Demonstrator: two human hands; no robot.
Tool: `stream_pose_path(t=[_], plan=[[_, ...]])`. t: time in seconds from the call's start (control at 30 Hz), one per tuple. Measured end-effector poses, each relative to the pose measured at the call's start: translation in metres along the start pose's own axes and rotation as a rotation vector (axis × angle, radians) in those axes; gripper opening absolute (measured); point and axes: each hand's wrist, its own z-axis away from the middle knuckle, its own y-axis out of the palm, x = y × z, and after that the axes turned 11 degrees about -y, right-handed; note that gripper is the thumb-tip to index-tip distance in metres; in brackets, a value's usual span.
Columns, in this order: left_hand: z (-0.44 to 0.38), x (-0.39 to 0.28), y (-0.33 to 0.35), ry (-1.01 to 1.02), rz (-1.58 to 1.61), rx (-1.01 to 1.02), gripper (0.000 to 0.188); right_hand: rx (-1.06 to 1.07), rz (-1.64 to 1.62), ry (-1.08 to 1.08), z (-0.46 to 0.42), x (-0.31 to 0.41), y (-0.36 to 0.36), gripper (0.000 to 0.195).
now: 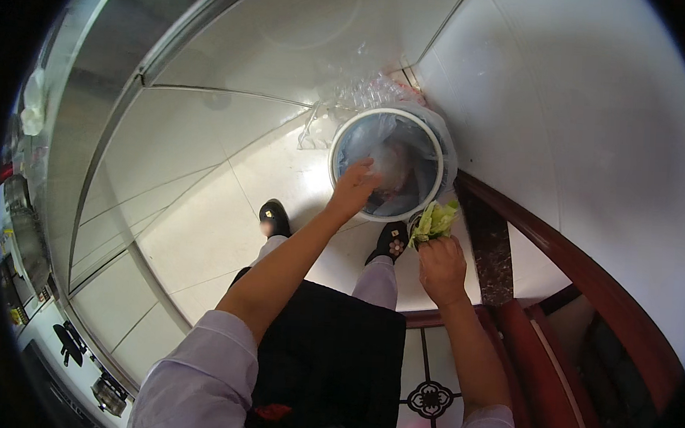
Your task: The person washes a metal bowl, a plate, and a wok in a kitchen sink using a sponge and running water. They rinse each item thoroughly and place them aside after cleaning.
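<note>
A round bin [335, 149] with a pale rim stands on the floor, lined with a translucent plastic bag [448, 141]. Over its near left rim reaches my left hand [355, 185], fingers slightly bent; a clear plastic bag [388, 164] lies just beyond them inside the bin, and whether the fingertips touch it is unclear. My right hand [443, 268] grips a bunch of green leafy vegetable [434, 222] beside the bin's lower right edge. Something dark and round, partly hidden, sits at the leaves' left side. Other contents of the bin are blurred.
Crumpled clear plastic [360, 93] lies behind the bin in the wall corner. A white wall [586, 110] rises at the right, with dark red wooden trim [550, 239] along its foot. Tiled panels [166, 146] with metal edging stand at the left. My dark shoes [275, 217] are near the bin.
</note>
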Motion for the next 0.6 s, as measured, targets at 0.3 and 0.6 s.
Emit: stream_pose_path(t=[0.3,0.6], plan=[[0.045,-0.018,-0.03,-0.241,0.841,-0.088,0.014,0.025,0.043,-0.068,0.0,-0.002,-0.019,0.008],[0.02,0.02,-0.018,-0.16,0.848,-0.387,0.023,-0.07,-0.049,-0.087,-0.01,-0.003,-0.01,0.01]])
